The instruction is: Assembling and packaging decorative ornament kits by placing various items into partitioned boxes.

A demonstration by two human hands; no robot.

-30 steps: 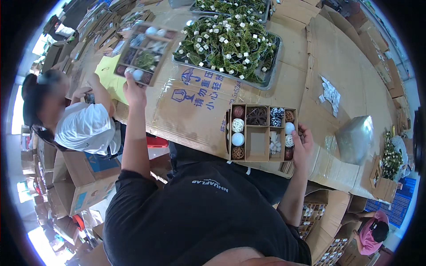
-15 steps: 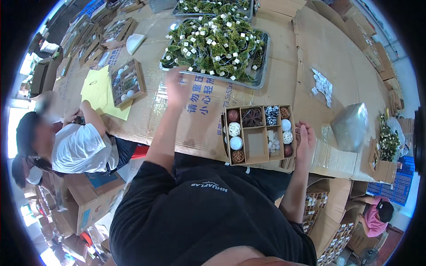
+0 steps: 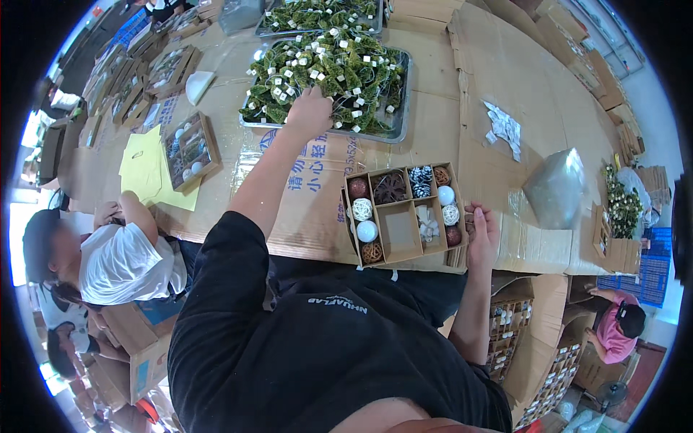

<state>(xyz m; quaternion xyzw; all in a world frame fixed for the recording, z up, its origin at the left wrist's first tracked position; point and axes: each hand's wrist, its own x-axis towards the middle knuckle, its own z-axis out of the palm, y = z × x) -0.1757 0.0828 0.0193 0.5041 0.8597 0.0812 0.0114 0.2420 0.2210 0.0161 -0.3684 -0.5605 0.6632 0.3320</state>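
Picking step, apparently: moss [image 3: 354, 68] is touched by the left hand [image 3: 310, 113] over the tray's [image 3: 406, 94] near side, fingers' closure impossible to tell. An untangled lift seems called for. The divided box [image 3: 399, 231] is set by the tabletop's [image 3: 433, 137] near edge, right hand [image 3: 482, 232] curled alongside, grip unclear; open room is left between.

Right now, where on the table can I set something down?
Bare cardboard lies between the moss tray and the crumpled white scrap, also right of that, beyond the silvery bundle. Crowded: the tray, below the left hand; the yellow sheets, partly under a divided box.
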